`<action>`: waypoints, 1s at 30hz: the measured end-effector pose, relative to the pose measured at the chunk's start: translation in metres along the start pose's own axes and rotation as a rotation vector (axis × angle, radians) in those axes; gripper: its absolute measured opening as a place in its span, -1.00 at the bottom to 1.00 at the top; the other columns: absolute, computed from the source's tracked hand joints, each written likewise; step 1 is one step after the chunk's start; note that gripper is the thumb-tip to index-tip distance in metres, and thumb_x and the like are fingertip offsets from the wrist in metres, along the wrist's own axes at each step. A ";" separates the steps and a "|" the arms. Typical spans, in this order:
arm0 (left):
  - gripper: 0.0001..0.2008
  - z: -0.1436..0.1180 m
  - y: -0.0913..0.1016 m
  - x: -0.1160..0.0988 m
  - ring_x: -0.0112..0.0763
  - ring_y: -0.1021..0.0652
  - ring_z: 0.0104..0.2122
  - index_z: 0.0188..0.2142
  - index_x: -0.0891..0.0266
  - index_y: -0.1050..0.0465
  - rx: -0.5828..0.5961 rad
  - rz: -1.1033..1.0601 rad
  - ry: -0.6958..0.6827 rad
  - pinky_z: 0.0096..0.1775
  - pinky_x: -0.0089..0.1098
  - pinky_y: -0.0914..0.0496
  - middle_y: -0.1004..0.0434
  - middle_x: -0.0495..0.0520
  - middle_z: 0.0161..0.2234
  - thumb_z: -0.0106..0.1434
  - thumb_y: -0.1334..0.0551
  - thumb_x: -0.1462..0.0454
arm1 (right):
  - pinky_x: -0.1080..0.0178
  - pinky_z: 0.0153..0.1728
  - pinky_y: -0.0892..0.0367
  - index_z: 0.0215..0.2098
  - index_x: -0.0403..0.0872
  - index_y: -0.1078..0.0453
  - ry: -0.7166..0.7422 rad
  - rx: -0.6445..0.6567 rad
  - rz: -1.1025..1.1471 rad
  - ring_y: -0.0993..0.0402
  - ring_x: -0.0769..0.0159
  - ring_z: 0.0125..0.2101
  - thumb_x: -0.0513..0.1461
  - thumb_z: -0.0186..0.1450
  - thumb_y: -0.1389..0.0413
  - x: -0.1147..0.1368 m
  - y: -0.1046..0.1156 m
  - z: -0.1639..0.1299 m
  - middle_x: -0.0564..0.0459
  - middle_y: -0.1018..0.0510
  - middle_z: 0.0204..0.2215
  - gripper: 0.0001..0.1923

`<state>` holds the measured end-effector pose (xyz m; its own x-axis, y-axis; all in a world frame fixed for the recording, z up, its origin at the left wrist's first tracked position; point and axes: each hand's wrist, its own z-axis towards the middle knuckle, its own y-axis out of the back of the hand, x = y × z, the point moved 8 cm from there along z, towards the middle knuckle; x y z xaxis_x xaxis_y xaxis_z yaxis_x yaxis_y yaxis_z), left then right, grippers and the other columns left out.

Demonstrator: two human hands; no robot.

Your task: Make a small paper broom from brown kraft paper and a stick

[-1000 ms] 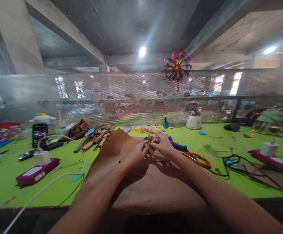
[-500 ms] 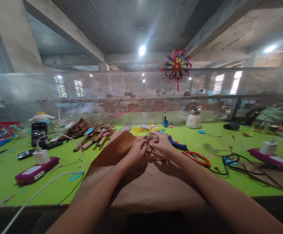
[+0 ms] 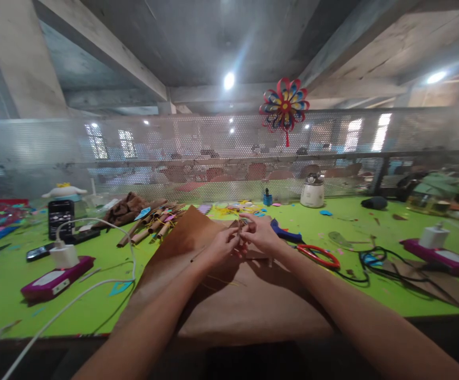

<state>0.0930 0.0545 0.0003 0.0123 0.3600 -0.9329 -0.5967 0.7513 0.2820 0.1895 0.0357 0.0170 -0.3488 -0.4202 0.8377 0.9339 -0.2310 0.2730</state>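
Observation:
My left hand (image 3: 225, 245) and my right hand (image 3: 261, 234) meet over a large sheet of brown paper (image 3: 253, 311). Both have their fingers pinched together around something small, mostly hidden by the fingertips; its kind I cannot make out. The paper lies on the green table, and its far left corner curls up beside my left hand. Thin yellow strands (image 3: 225, 282) rest on the sheet below my wrists. A pair of red-handled scissors (image 3: 318, 256) and a blue-handled tool (image 3: 285, 232) lie to the right of my right hand.
Several rolled brown paper tubes (image 3: 146, 227) are piled at the left rear. A phone (image 3: 60, 219) stands behind a purple power strip (image 3: 57, 282) with a white cable. On the right are black cables (image 3: 383, 264), another purple power strip (image 3: 443, 256) and a white jar (image 3: 312, 192).
The paper's far left corner has risen into a sharper point. My hands stay close together, with the fingers slightly shifted. The whole view has moved a little.

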 end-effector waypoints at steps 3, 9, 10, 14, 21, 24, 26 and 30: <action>-0.69 0.001 0.000 0.005 -0.39 -0.53 -0.47 -0.15 0.33 -0.32 -0.005 -0.075 0.042 -0.40 -0.35 -0.43 -0.46 0.10 -0.41 0.22 -0.15 0.14 | 0.28 -0.47 -0.35 0.09 -0.14 -0.19 -0.017 -0.006 0.021 -0.38 0.37 -0.60 -0.34 0.05 -0.12 -0.003 -0.001 -0.001 0.20 -0.44 -0.62 -0.39; -0.61 -0.001 0.000 0.009 -0.34 -0.55 -0.47 -0.18 0.34 -0.32 0.000 -0.167 0.093 -0.42 -0.33 -0.44 -0.49 0.13 -0.41 0.15 -0.23 0.07 | 0.32 -0.56 -0.31 0.11 -0.15 -0.16 -0.059 -0.030 0.006 -0.36 0.39 -0.63 -0.36 0.03 -0.13 -0.004 -0.002 -0.001 0.20 -0.43 -0.61 -0.35; -0.60 -0.001 0.000 0.008 -0.34 -0.55 -0.47 -0.16 0.34 -0.32 -0.001 -0.178 0.091 -0.41 -0.33 -0.44 -0.50 0.13 -0.41 0.14 -0.24 0.07 | 0.33 -0.58 -0.30 0.12 -0.16 -0.16 -0.071 -0.034 0.002 -0.36 0.39 -0.64 -0.35 0.03 -0.13 -0.005 -0.001 0.000 0.20 -0.43 -0.62 -0.34; -0.58 0.000 0.000 0.007 -0.34 -0.56 -0.44 -0.11 0.32 -0.32 -0.013 -0.231 0.084 -0.40 -0.35 -0.45 -0.53 0.13 -0.39 0.13 -0.26 0.09 | 0.34 -0.59 -0.27 0.12 -0.12 -0.17 -0.119 -0.024 0.050 -0.37 0.38 -0.64 -0.36 0.05 -0.10 -0.004 0.004 0.000 0.19 -0.44 -0.64 -0.36; -0.86 -0.009 0.000 -0.003 -0.34 -0.58 -0.40 -0.29 0.34 -0.29 -0.023 -0.385 0.150 -0.33 -0.38 -0.41 -0.56 0.23 -0.38 0.20 -0.18 0.27 | 0.28 -0.33 -0.33 -0.23 -0.10 -0.44 0.089 0.040 -0.018 -0.41 0.36 -0.42 -0.36 0.02 -0.12 0.020 0.013 -0.001 0.09 -0.49 -0.46 -0.69; -0.84 -0.012 -0.004 -0.007 -0.36 -0.57 -0.42 -0.27 0.36 -0.30 0.073 -0.435 0.166 -0.38 -0.44 -0.36 -0.56 0.28 -0.35 0.17 -0.20 0.31 | 0.30 -0.32 -0.32 -0.12 -0.08 -0.44 0.141 0.133 0.001 -0.37 0.39 -0.40 -0.31 0.02 -0.18 0.029 0.011 -0.003 0.10 -0.45 -0.43 -0.59; -0.80 -0.014 -0.007 -0.009 -0.35 -0.57 -0.42 -0.23 0.38 -0.31 0.141 -0.449 0.178 -0.42 -0.45 -0.33 -0.55 0.28 -0.34 0.17 -0.21 0.31 | 0.32 -0.35 -0.31 -0.07 -0.06 -0.43 0.132 0.210 0.025 -0.35 0.42 -0.44 -0.28 0.03 -0.21 0.031 0.009 -0.005 0.14 -0.42 -0.47 -0.55; -0.79 -0.016 -0.010 -0.013 -0.36 -0.56 -0.40 -0.21 0.38 -0.35 0.216 -0.473 0.154 -0.40 -0.45 -0.31 -0.53 0.25 -0.34 0.18 -0.22 0.28 | 0.36 -0.46 -0.30 -0.11 -0.10 -0.46 0.058 0.290 0.055 -0.33 0.46 -0.56 -0.20 0.07 -0.23 0.031 0.007 -0.009 0.17 -0.44 -0.56 -0.61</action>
<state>0.0857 0.0336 0.0058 0.1121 -0.1180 -0.9867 -0.3755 0.9143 -0.1520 0.1842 0.0128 0.0406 -0.2930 -0.4762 0.8291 0.9321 0.0508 0.3586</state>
